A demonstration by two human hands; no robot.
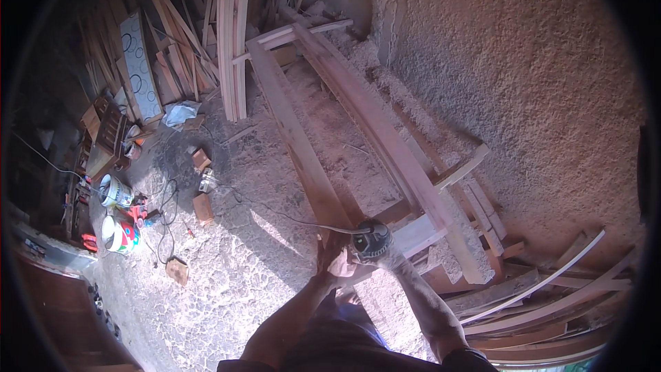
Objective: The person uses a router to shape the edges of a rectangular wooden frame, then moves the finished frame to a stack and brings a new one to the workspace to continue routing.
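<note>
A corded power tool with a round dark top (372, 240) stands at the near end of a long wooden frame (292, 134). My right hand (394, 260) is closed around its right side. On its left side is my left hand (339, 266), which appears closed on it too; glare blurs the fingers. The tool's underside is hidden, so its exact kind does not show. Its grey cable (296, 220) runs off to the left. Two long boards joined by crosspieces make up the frame, and the tool sits by the left board.
Sawdust covers much of the floor (227, 289). Buckets (116, 191), cables and wood blocks (203, 209) lie to the left. Planks (234, 41) lean at the back. A rough wall (509, 62) bounds the right, with curved wood strips (544, 296) piled near right.
</note>
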